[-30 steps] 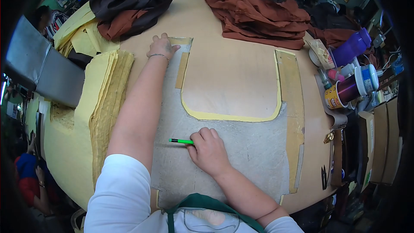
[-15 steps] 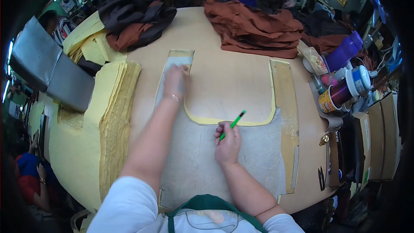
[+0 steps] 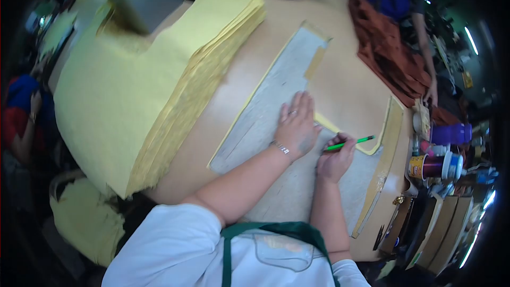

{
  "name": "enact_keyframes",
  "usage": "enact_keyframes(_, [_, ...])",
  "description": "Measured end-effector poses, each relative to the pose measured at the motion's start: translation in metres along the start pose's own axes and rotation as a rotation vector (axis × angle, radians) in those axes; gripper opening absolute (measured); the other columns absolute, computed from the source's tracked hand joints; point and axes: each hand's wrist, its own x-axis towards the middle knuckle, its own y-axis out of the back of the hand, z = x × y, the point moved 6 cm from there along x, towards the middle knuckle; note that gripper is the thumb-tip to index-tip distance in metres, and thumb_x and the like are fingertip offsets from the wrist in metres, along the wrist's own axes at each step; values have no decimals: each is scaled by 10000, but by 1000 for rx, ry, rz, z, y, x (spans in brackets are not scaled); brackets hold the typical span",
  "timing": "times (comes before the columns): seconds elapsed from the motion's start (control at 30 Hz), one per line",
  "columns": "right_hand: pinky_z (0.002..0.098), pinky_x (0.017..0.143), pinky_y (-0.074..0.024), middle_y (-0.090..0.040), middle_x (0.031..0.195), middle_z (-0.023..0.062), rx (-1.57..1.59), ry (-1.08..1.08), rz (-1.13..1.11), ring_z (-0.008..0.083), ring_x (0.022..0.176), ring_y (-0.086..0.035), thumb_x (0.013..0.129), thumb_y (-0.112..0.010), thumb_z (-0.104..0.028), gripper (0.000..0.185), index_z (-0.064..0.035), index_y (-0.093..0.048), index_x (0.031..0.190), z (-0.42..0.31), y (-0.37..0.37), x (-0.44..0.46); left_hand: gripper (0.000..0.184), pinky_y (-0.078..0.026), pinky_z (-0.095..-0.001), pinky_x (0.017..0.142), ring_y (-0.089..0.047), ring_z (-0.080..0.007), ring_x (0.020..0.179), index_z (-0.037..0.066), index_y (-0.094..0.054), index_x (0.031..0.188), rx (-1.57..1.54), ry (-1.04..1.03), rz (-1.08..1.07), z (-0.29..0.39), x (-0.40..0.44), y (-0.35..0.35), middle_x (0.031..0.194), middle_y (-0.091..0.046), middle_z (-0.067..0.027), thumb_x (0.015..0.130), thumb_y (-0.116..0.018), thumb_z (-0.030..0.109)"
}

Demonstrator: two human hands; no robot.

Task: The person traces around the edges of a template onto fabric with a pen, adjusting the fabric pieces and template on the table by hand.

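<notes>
Head view: my left hand (image 3: 297, 130) has moved lower on the grey sheet (image 3: 265, 106), at mid-frame; it lies flat, gripping nothing, which probably steadies the sheet. My right grip (image 3: 334, 163) pinches the pencil (image 3: 364, 140) near the yellow edge (image 3: 325, 122).

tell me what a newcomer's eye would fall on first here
Probably the big yellow stack, which fills much of the table's left side. Next, likely the bright green pencil in the right hand, near the middle, with the left hand lying flat on the grey sheet beside it. Then perhaps the brown cloth, heaped at the table's far right.
</notes>
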Motion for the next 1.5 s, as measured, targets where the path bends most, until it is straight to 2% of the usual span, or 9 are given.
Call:
enact_keyframes(0.13, [228, 581, -361, -453, 749, 44, -241, -60, -99, 112, 647, -415, 918, -350, -375, 391, -5, -478, 905, -19, -35, 10, 708, -135, -487, 1025, -89, -279, 1312, -62, -188, 1304, -81, 58, 34, -6, 1, 2, 1397, -141, -173, 808, -495, 337])
enact_keyframes(0.23, [217, 634, -361, -491, 814, 23, -513, -13, -522, 93, 719, -445, 931, -343, -292, 327, -31, -539, 912, -37, -114, -7, 725, -112, -452, 1039, -96, -289, 1310, -63, -179, 1307, -30, 81, -39, -10, 2, -3, 1390, -156, -182, 805, -482, 365])
enact_keyframes(0.3, [224, 723, -365, -460, 852, 8, -618, -219, -797, 85, 791, -436, 928, -354, -311, 336, -43, -550, 982, -18, -151, -32, 700, -128, -436, 1040, -139, -294, 1300, -61, -200, 1302, 50, -181, 388, -9, -7, -5, 1377, -195, -184, 815, -460, 369])
enact_keyframes(0.4, [221, 660, -406, -535, 728, 11, -949, -299, -1058, 85, 728, -508, 866, -492, -285, 268, -28, -559, 906, 16, -185, -72, 738, -144, -452, 1032, -152, -292, 1292, -69, -239, 1286, 242, 14, 70, -13, -2, -5, 1358, -220, -189, 805, -467, 442])
enact_keyframes(0.57, [237, 567, -408, -542, 671, 29, -873, -468, -1265, 90, 637, -503, 808, -603, -187, 193, -13, -526, 840, 53, -198, -104, 764, -93, -474, 1033, -78, -299, 1303, -74, -230, 1289, -30, 9, 176, -17, -4, -1, 1370, -175, -192, 792, -498, 439])
enact_keyframes(0.83, [203, 553, -373, -511, 669, -14, -968, -374, -1392, 48, 623, -453, 814, -599, -180, 180, -28, -510, 849, 53, -200, -114, 707, -107, -454, 1032, -84, -290, 1301, -78, -254, 1276, -22, 27, 108, -19, 0, -1, 1366, -182, -192, 806, -499, 389])
enact_keyframes(1.0, [300, 603, -413, -557, 679, 82, -1088, -190, -1446, 173, 637, -523, 798, -595, -174, 167, -20, -529, 801, 51, -202, -102, 676, -116, -437, 1033, -125, -285, 1294, -61, -253, 1283, -66, 15, 20, -26, -1, 6, 1370, -196, -165, 816, -486, 368])
enact_keyframes(1.1, [346, 647, -418, -584, 732, 109, -1151, 238, -1379, 227, 702, -556, 787, -601, -233, 204, -38, -545, 807, 38, -207, -68, 642, -147, -423, 1025, -171, -272, 1284, -40, -260, 1288, -15, -22, 47, -25, -1, 11, 1367, -221, -151, 828, -447, 367])
enact_keyframes(1.5, [253, 584, -464, -569, 763, 21, -896, -201, -871, 116, 735, -562, 834, -559, -172, 130, -63, -527, 897, 61, -217, 180, 641, -186, -424, 1000, -224, -222, 1260, 13, -307, 1289, 118, 66, -11, -17, 5, 15, 1363, -262, -94, 797, -495, 378])
